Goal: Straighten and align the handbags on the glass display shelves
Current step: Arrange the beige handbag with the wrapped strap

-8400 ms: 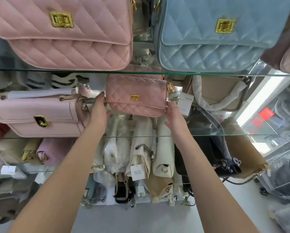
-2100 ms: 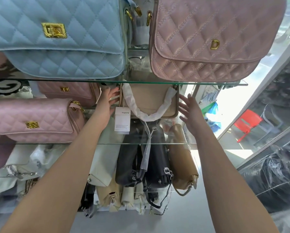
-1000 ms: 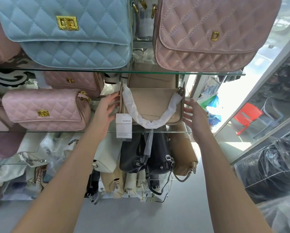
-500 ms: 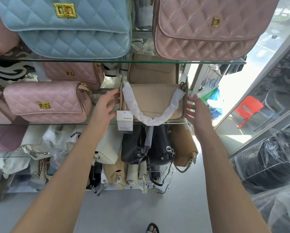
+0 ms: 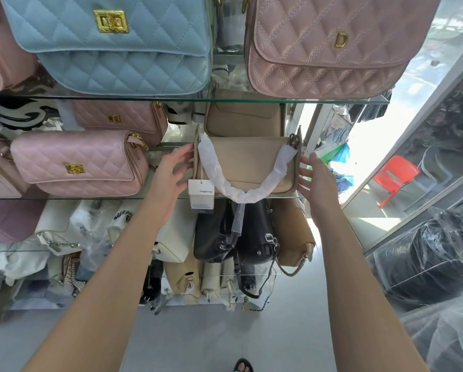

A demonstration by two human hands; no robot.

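A beige handbag (image 5: 249,159) with a paper-wrapped handle and a white hang tag (image 5: 201,196) stands at the front of the middle glass shelf (image 5: 90,197). My left hand (image 5: 172,174) is open at the bag's left side, fingertips near its edge. My right hand (image 5: 315,177) is open just off its right side, fingers spread. Neither hand grips the bag. A second beige bag (image 5: 242,116) stands behind it. Two pink quilted bags (image 5: 77,162) (image 5: 117,116) sit to the left on the same shelf.
On the top shelf (image 5: 252,100) stand a light blue quilted bag (image 5: 112,47) and a dusty pink quilted bag (image 5: 329,47). Black, tan and cream bags crowd the lower shelves (image 5: 233,237). Plastic-covered dark goods (image 5: 426,259) and a red chair (image 5: 395,175) are to the right.
The beige bag has come forward to the shelf's front edge. Both hands have drawn slightly away from its sides, and my view has pulled back a little.
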